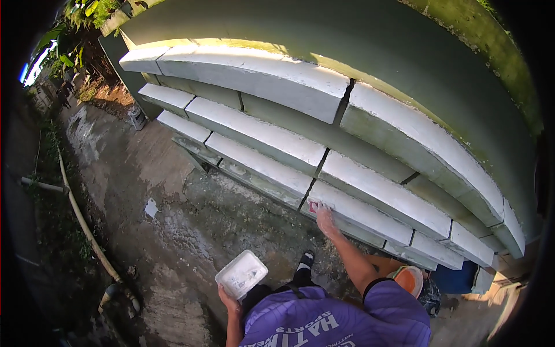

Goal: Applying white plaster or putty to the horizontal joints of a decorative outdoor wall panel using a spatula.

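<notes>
Pad [313, 206], small, pinkish-red, at the front edge of the lowest white ledge [361, 213], just right of a dark gap between blocks. My right hand [326, 216] is closed over it, fingers whitened and pressing it to the ledge; exact finger placement too small to make out. My left hand [229, 299] grips a white tray [252, 283] by its lower left side, well apart from the ledge; whitish smears inside. More white ledges rise in tiers behind, up to a green wall [428, 63]. Right of me, near my purple sleeve, a tub [417, 273], orange inside. Far left, a pale pole [80, 214] along the stained paving [133, 191].
</notes>
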A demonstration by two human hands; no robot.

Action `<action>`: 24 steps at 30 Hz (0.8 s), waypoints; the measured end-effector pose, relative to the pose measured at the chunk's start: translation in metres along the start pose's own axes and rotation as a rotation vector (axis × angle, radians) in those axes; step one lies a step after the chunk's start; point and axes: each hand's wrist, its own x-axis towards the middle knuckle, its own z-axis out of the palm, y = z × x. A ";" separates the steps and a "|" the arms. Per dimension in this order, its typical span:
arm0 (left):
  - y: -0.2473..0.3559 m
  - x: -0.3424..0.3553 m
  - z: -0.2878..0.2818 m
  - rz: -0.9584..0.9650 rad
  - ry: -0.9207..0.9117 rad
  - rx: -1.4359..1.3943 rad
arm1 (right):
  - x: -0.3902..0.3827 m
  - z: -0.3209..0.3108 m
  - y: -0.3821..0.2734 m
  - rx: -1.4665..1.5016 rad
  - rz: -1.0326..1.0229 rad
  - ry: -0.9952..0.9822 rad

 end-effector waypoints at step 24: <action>0.008 -0.009 0.046 -0.030 -0.005 -0.002 | 0.053 -0.029 0.023 -0.012 -0.005 0.093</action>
